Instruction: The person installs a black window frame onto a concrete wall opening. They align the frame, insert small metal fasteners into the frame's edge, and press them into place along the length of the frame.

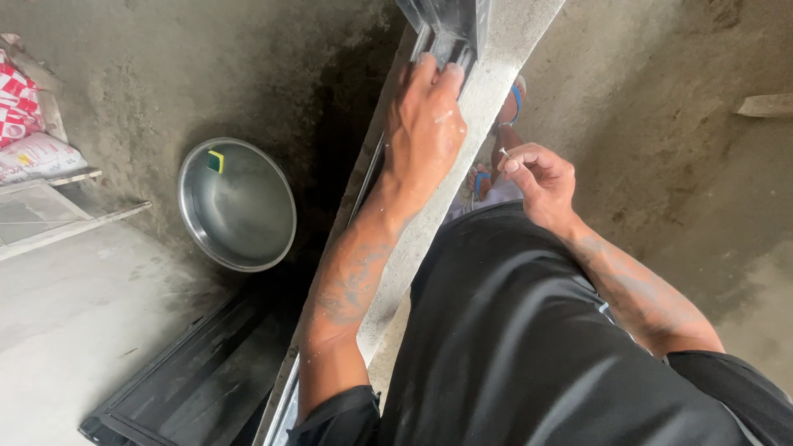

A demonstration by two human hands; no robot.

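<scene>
I look straight down along a grey concrete ledge with a metal frame track running along its left side. My left hand lies flat on the ledge, fingers pressed against the dark frame at the top. My right hand hovers just right of the ledge, fingertips pinched on a small white screw-like piece. My black shirt fills the lower middle.
A round steel basin with a small yellow-green sponge sits on the dusty floor at left. Red-and-white sacks lie at far left. A dark frame panel leans below. My sandalled feet show beyond the ledge.
</scene>
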